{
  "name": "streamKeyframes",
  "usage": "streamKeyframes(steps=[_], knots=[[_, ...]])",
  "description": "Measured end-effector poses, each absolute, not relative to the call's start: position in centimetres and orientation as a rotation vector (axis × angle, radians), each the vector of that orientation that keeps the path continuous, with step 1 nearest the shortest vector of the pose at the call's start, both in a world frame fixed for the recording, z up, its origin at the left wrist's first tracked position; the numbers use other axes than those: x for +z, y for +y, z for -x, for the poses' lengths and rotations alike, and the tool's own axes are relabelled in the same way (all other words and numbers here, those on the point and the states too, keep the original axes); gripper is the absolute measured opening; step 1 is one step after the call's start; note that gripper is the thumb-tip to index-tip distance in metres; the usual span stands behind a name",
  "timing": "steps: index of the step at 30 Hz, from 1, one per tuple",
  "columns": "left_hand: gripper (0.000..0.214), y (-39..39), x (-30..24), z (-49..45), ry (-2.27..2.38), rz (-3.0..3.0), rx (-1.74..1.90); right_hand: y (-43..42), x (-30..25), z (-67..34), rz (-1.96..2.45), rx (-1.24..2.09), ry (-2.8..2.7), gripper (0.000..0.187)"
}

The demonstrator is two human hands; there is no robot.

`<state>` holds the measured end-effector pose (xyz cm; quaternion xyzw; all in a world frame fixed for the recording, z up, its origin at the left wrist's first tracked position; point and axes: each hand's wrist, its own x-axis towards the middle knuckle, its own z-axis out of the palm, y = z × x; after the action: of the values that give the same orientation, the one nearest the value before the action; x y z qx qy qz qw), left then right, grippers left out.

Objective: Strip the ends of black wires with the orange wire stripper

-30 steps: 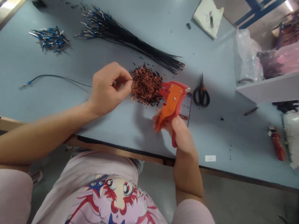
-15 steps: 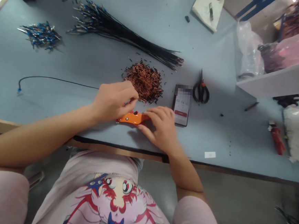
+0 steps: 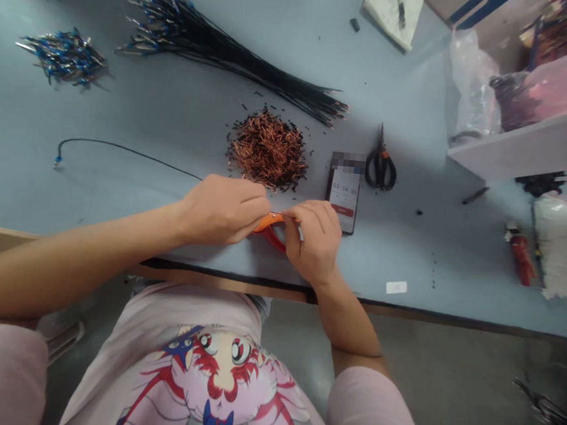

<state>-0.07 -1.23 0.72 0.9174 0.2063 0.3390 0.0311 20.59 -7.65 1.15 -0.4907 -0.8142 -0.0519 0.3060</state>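
Observation:
My left hand (image 3: 222,211) and my right hand (image 3: 315,241) meet over the table's front edge, with an orange-and-red wire stripper (image 3: 269,223) between them. My right hand grips the tool, which is mostly hidden by my fingers. A thin black wire (image 3: 131,153) with a blue-crimped end runs into my left hand, and its fingers pinch at the stripper's jaw. The wire's tip is hidden. Just beyond my hands lies a heap of copper-coloured wire offcuts (image 3: 268,151) with black insulation bits.
A smartphone (image 3: 342,192) and black-handled scissors (image 3: 380,168) lie right of the heap. Behind are a long black wire bundle (image 3: 226,67) and a pile of blue terminals (image 3: 63,56). A white shelf (image 3: 524,143) and plastic bag (image 3: 472,90) stand at the right.
The stripper has gone from upright in my right hand to lying across between both hands, jaw toward my left hand. My hands have come together, and the black wire now runs into my left hand.

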Motion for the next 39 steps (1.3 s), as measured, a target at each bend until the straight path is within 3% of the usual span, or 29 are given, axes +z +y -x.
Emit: streamKeyframes(steps=[11,15,18,21,26,29,34,39], knots=[[0.023,-0.2,1.8,-0.3,0.700,-2.784,1.073,-6.8,1.8,-21.2,1.266,-0.201,-2.019,0.011],[0.020,0.5,2.2,0.6,0.620,-2.833,1.335,-6.3,1.5,-23.5,1.291,-0.251,-1.990,0.012],[0.022,2.4,2.5,2.8,0.768,-2.695,1.655,-5.8,1.7,-27.3,1.513,-0.449,-1.654,0.019],[0.018,4.2,2.4,4.2,1.002,-2.491,1.598,-5.2,1.9,-29.1,1.588,-0.407,-1.436,0.018],[0.006,3.7,1.5,2.9,1.057,-2.531,1.527,-2.9,0.8,-25.1,1.406,-0.033,-2.061,0.025],[0.012,2.5,1.1,1.9,1.095,-2.520,1.431,-2.1,0.6,-22.8,1.393,0.044,-2.169,0.024],[0.021,1.5,0.9,1.5,1.091,-2.624,1.235,-3.8,1.4,-21.8,1.378,0.135,-1.861,0.018],[0.024,0.7,0.9,1.1,1.036,-2.688,1.170,-4.9,1.7,-21.8,1.293,0.072,-1.938,0.019]])
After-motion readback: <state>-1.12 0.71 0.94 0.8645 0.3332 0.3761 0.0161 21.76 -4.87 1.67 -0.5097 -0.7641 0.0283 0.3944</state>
